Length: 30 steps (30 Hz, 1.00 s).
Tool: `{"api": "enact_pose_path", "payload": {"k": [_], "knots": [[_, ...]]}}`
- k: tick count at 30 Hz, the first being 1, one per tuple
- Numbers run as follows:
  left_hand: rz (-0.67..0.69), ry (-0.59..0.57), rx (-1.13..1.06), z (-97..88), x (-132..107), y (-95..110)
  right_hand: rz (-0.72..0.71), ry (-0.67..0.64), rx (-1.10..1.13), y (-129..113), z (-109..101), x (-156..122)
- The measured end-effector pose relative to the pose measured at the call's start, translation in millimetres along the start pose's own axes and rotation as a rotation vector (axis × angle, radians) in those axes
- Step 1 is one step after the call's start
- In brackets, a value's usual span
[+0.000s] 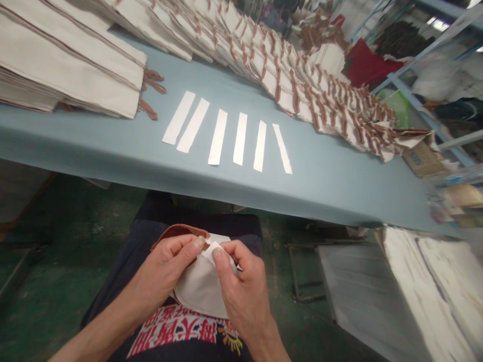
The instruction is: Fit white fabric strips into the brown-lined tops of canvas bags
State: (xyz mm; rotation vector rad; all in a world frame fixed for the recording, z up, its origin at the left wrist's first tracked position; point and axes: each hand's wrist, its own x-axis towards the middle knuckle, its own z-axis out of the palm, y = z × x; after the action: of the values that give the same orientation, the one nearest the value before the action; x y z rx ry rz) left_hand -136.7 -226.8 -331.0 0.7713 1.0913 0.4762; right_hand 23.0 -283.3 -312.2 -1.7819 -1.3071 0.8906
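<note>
Over my lap lies a cream fabric piece (198, 289) with a rounded lower edge, and a brown strap (177, 230) curves along its upper left. My left hand (173, 259) is closed, thumb and forefinger pinching at the end of the strap. Close beside it, my right hand (241, 271) pinches a small white strip (214, 250) against the fabric, thumb on top. Both sets of fingertips nearly meet at the fabric's top edge. How strip and strap join there is hidden by the fingers.
On the blue-grey table (332, 186), several white strips (218, 138) lie in a row. Stacked cream fabric pieces (75, 65) with brown ties sit at left. A long row of cream-and-brown bundles (294, 85) runs along the back. More cream pieces (426, 286) are at lower right.
</note>
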Motion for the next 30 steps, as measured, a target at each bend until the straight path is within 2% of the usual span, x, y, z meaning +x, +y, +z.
{"api": "enact_pose_path", "payload": {"k": [14, 17, 21, 25, 30], "knots": [[0.077, 0.030, 0.084, -2.4, 0.5, -3.8, -0.047, 0.023, -0.044, -0.7, 1.4, -2.9], [0.106, -0.006, 0.078, -7.3, -0.7, -8.2, -0.050, 0.038, -0.039, -1.3, 1.8, -3.2], [0.067, -0.083, 0.048, -11.2, -2.8, -10.6, -0.055, 0.044, -0.043, -1.1, 2.1, -3.5], [0.100, -0.021, 0.046, -6.7, -2.3, -6.6, -0.056, 0.029, -0.039, -1.0, 2.8, -4.4], [0.128, -0.014, 0.043, 0.0, 0.9, -5.3, -0.061, 0.029, -0.042, -1.3, 2.2, -4.2]]}}
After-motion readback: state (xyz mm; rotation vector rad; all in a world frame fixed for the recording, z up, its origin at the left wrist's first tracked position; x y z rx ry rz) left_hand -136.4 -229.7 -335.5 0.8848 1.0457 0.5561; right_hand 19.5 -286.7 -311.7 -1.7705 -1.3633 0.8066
